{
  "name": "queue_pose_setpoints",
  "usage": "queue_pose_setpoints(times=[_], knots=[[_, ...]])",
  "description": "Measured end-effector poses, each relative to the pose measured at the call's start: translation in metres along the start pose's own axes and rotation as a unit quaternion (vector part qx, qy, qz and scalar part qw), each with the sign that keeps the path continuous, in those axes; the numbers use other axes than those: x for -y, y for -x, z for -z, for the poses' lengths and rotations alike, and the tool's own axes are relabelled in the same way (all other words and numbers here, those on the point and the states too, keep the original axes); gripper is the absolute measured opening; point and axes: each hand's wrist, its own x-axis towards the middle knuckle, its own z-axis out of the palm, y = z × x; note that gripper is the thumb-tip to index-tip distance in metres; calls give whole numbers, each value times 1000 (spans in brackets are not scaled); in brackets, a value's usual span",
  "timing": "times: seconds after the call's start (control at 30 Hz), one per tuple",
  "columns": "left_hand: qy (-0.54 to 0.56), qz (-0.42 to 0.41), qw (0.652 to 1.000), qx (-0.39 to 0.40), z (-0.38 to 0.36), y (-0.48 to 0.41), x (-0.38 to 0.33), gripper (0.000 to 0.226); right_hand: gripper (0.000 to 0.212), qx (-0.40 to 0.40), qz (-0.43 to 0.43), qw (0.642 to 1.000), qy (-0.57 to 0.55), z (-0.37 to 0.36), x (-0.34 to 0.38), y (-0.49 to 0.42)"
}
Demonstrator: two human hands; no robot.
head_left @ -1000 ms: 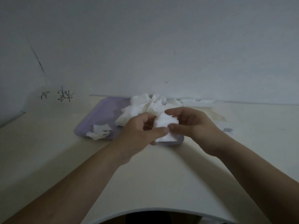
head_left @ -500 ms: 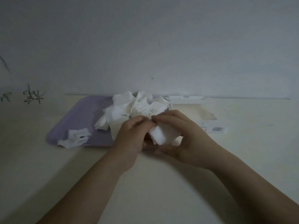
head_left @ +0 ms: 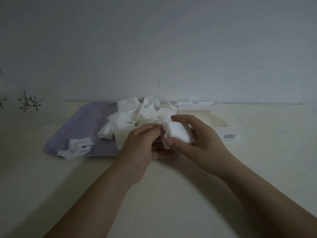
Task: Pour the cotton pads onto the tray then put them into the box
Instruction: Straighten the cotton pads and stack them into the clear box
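By the surface's [head_left: 171, 194] far edge, the right hand [head_left: 202, 143] cups a small stack of soft white cotton pads [head_left: 178, 134]. The left hand [head_left: 137, 148] pinches its side, likely tidying it to fit the white box [head_left: 223, 133] nearby.

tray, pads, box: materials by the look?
Tray: lilac, smooth and matte, with rounded corners; probably moulded plastic. Cotton pads: white, thin, soft non-woven sheets; they crumple and fold limply. Box: cream, with flat panels and a barcode label; card or thin plastic, too dim to tell.
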Motion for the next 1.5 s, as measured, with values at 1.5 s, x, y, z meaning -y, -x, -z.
queue_pose_setpoints(times=[1.5], knots=[[-595,-152,787,-61,69,-12,-42,6,27,-60,-103,978,-173,-9,2,-3]])
